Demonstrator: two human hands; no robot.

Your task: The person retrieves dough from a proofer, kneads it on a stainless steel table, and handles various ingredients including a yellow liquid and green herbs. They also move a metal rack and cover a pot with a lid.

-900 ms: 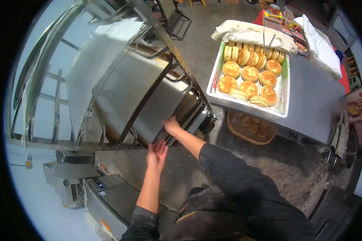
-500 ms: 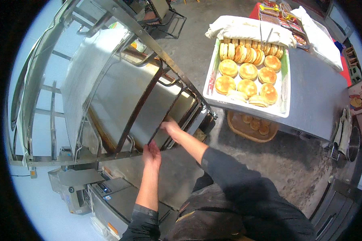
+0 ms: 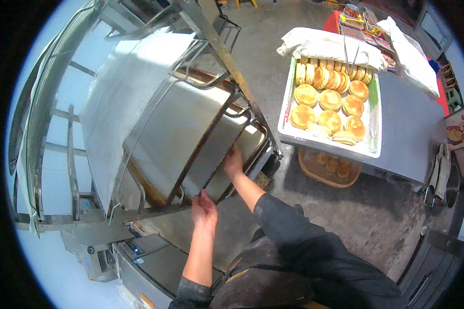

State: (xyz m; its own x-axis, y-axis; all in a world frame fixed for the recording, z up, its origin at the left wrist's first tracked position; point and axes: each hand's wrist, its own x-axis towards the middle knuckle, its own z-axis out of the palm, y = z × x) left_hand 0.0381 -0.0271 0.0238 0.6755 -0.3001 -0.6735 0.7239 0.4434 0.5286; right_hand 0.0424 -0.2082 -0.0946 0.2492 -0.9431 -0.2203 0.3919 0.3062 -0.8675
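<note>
A metal rack (image 3: pixel 219 33) on the left holds several wide baking trays with browned, stained edges, under a pale translucent sheet (image 3: pixel 113 92). Both my hands grip the edge of one tray (image 3: pixel 201 159): my right hand (image 3: pixel 233 160) higher up along it, its fingertips partly hidden, and my left hand (image 3: pixel 204 208) at its near end, palm upward with fingers curled at the rim.
A steel table (image 3: pixel 407 129) at right bears a white crate (image 3: pixel 376 147) of round golden cakes, white cloths (image 3: pixel 330 44) and packaged trays (image 3: pixel 353 32). A basket (image 3: pixel 307 170) of cakes sits underneath. Grey machines (image 3: pixel 134 257) stand lower left, a dark cabinet (image 3: pixel 430 262) lower right.
The view has shifted a little, with rack and crate farther right in it. My right hand sits slightly higher along the tray edge, and my left fingers are more curled at the rim.
</note>
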